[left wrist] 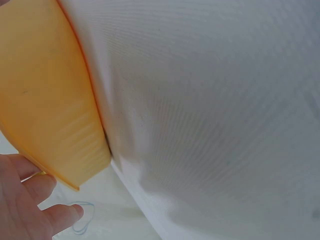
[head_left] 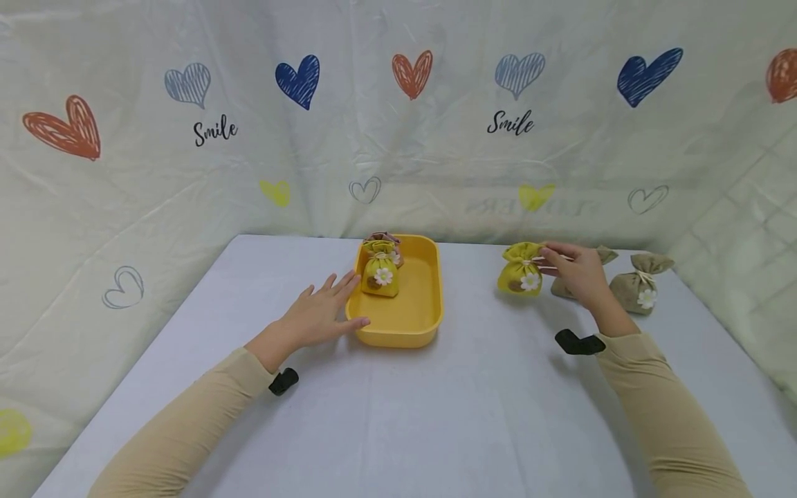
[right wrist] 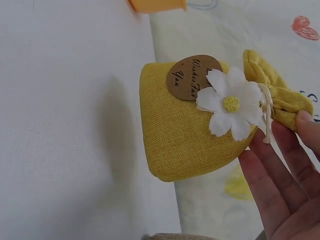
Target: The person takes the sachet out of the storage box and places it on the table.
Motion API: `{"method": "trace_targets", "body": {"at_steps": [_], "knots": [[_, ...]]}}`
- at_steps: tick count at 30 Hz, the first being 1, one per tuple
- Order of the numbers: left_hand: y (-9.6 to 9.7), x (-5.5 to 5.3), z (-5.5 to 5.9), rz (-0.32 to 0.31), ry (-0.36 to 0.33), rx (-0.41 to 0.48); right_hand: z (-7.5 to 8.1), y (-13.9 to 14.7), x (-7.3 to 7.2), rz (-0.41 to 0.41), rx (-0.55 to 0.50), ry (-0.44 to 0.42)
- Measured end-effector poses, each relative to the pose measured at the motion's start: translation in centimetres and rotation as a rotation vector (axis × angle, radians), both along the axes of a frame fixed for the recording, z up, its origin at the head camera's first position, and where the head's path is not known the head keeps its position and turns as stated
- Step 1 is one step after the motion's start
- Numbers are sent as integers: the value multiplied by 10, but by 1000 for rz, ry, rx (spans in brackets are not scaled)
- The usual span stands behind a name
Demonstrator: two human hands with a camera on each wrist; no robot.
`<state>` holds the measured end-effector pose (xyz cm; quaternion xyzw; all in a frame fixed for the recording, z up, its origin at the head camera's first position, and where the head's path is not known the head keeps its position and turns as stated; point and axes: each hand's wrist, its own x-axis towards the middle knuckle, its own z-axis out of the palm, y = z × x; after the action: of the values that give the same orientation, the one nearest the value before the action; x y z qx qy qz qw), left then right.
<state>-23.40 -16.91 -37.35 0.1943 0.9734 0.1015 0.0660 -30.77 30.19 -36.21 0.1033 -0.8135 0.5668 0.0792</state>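
Observation:
My right hand [head_left: 580,275] pinches a yellow drawstring pouch [head_left: 521,271] by its gathered neck, raised above the table. A white fabric flower [right wrist: 230,104] and a round brown tag [right wrist: 192,77] decorate its front. At the left rim of the yellow tray [head_left: 407,337], my left hand [head_left: 320,312] rests with fingers spread and straight. Inside that tray, toward its back left, a second yellow pouch [head_left: 377,282] stands before a mauve pouch [head_left: 399,257], which it mostly hides. In the left wrist view, the fingers [left wrist: 41,189] lie along the tray's edge.
Two grey-beige pouches stand at the right: one [head_left: 644,290] in plain sight, the other [head_left: 560,289] partly behind my right hand. A white cloth covers the table [head_left: 436,422]. Behind it hangs a pale curtain [head_left: 448,152] printed with hearts and lettering.

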Motion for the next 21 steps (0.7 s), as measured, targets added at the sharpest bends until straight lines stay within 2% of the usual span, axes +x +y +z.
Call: {"method": "trace_targets", "body": {"at_steps": [21], "knots": [[0, 1, 0, 4, 6, 13, -11, 8, -1, -25, 24, -12]]}}
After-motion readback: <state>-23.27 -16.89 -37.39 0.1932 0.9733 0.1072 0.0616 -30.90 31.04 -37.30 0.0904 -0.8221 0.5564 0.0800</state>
